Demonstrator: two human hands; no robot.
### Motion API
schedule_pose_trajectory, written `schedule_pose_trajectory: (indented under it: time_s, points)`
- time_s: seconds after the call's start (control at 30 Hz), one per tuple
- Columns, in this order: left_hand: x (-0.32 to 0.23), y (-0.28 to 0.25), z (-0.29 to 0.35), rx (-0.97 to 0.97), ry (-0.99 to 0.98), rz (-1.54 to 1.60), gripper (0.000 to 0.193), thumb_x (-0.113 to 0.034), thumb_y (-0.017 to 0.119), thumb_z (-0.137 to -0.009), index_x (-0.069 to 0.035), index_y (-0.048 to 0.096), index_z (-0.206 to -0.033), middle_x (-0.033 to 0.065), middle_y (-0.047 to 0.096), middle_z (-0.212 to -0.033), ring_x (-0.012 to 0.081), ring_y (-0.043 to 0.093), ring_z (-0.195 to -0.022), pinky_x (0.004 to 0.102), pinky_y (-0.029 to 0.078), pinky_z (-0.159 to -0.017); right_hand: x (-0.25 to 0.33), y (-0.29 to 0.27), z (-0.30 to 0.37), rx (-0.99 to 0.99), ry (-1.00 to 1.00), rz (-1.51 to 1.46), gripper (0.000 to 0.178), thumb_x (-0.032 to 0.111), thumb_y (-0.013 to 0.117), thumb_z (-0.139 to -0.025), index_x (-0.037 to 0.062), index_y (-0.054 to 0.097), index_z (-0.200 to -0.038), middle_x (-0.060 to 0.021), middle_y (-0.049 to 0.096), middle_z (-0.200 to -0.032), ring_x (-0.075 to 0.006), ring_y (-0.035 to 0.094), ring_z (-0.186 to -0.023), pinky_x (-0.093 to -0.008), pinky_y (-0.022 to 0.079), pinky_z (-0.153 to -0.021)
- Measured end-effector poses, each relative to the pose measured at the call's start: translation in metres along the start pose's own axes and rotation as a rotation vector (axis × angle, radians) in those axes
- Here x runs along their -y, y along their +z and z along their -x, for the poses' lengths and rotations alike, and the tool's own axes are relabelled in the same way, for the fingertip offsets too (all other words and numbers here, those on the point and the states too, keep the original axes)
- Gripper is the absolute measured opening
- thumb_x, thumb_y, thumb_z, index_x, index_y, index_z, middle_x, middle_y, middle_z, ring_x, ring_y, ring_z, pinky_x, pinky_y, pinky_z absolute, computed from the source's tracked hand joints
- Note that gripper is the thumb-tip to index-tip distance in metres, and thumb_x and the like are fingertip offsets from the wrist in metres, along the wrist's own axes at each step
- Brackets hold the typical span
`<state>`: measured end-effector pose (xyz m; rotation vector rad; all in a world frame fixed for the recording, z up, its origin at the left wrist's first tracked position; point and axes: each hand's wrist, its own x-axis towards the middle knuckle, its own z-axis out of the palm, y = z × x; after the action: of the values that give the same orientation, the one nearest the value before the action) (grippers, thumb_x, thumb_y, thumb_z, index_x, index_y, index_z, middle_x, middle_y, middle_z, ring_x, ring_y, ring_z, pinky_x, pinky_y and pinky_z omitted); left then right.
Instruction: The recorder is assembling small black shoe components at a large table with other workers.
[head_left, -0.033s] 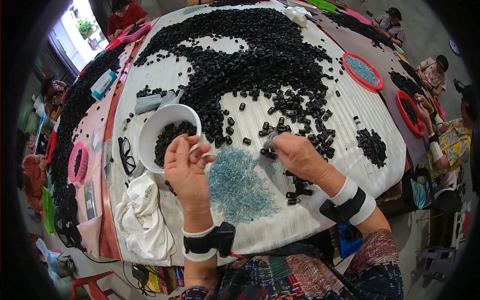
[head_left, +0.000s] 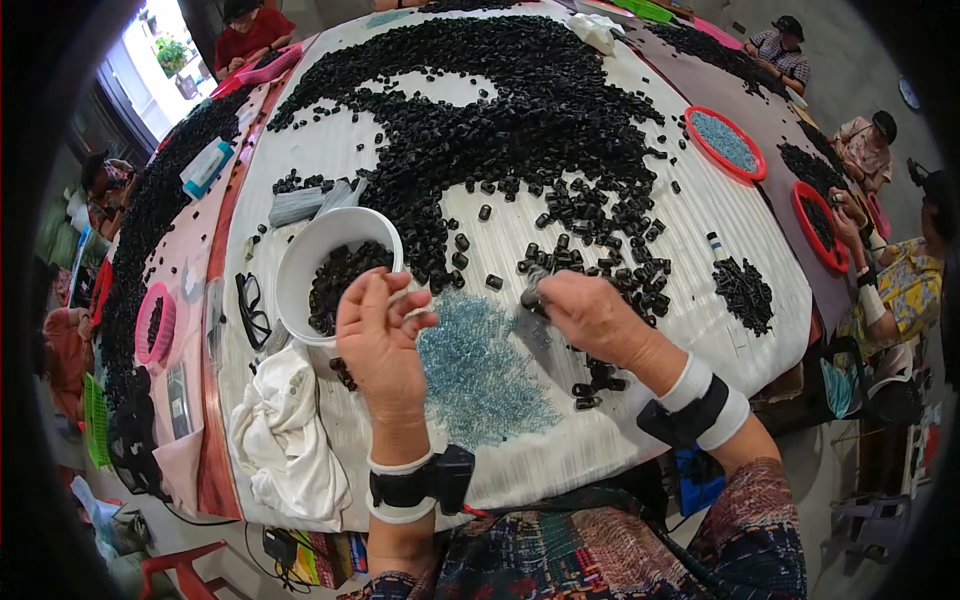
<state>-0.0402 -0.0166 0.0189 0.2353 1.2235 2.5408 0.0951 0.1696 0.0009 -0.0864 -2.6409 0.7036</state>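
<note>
My left hand is raised beside the rim of a white bucket partly filled with small black parts. Its fingers are curled in, and whatever may be between them is too small to make out. To the right, my right hand pinches a small crumpled grey piece whose kind is unclear. Between and below the hands spreads a patch of tiny clear blue beads. Several black cylindrical pieces lie close to my right wrist, with others scattered beyond the fingers.
A large heap of black pieces covers the table's far part. Grey strips, glasses and a white cloth lie left. At right are a small dark pile and a red tray of beads. Other people sit around.
My left hand has shifted slightly to the right, away from the bucket. My right hand has moved slightly, with the grey piece still in its fingers.
</note>
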Motion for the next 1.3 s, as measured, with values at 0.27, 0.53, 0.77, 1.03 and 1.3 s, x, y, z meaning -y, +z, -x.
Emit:
schedule_pose_trajectory:
  time_s: [0.27, 0.53, 0.77, 1.03, 1.3]
  points:
    - [0.022, 0.002, 0.009, 0.12, -0.16, -0.047, 0.014, -0.016, 0.056, -0.094, -0.004, 0.058, -0.102, 0.0087, 0.065, -0.088, 0.0137, 0.064, -0.067, 0.0254, 0.053, -0.05, -0.013, -0.014, -0.009, -0.158, 0.107, 0.014, 0.005, -0.001, 0.054, -0.08, -0.0006, 0.052, -0.084, -0.0174, 0.055, -0.074, -0.0351, 0.057, -0.071, -0.0414, 0.046, -0.063]
    - [0.027, 0.001, 0.01, 0.16, -0.216, -0.087, 0.016, -0.018, 0.057, -0.094, -0.004, 0.059, -0.101, 0.0083, 0.065, -0.088, 0.0131, 0.064, -0.067, 0.0242, 0.053, -0.051, 0.011, -0.012, 0.01, -0.021, -0.076, 0.095, 0.011, -0.001, 0.058, -0.077, 0.0028, 0.054, -0.086, -0.0115, 0.056, -0.077, -0.0294, 0.058, -0.076, -0.0384, 0.049, -0.067]
    - [0.027, -0.001, 0.01, 0.142, -0.242, -0.095, 0.015, -0.017, 0.057, -0.093, -0.004, 0.059, -0.101, 0.0082, 0.065, -0.087, 0.0126, 0.064, -0.067, 0.0238, 0.053, -0.05, 0.017, -0.001, 0.01, 0.04, 0.023, 0.201, 0.02, -0.001, 0.06, -0.074, 0.0045, 0.052, -0.091, -0.0099, 0.054, -0.079, -0.028, 0.058, -0.079, -0.0376, 0.05, -0.067]
    - [0.025, 0.009, 0.013, 0.19, -0.268, -0.157, 0.015, -0.015, 0.058, -0.093, -0.003, 0.059, -0.101, 0.0082, 0.065, -0.087, 0.0116, 0.064, -0.067, 0.0221, 0.053, -0.049, 0.007, 0.003, 0.019, -0.012, 0.05, 0.175, 0.028, -0.002, 0.059, -0.073, 0.0031, 0.049, -0.098, -0.012, 0.054, -0.084, -0.0306, 0.058, -0.083, -0.0385, 0.05, -0.068]
    - [0.027, 0.013, 0.02, 0.297, -0.3, -0.235, 0.016, -0.014, 0.059, -0.091, -0.001, 0.058, -0.1, 0.0088, 0.065, -0.085, 0.0115, 0.064, -0.066, 0.0212, 0.052, -0.049, 0.005, -0.004, 0.024, -0.019, 0.108, 0.044, 0.032, -0.004, 0.059, -0.072, 0.0009, 0.048, -0.101, -0.0133, 0.054, -0.084, -0.0313, 0.058, -0.08, -0.0389, 0.05, -0.068]
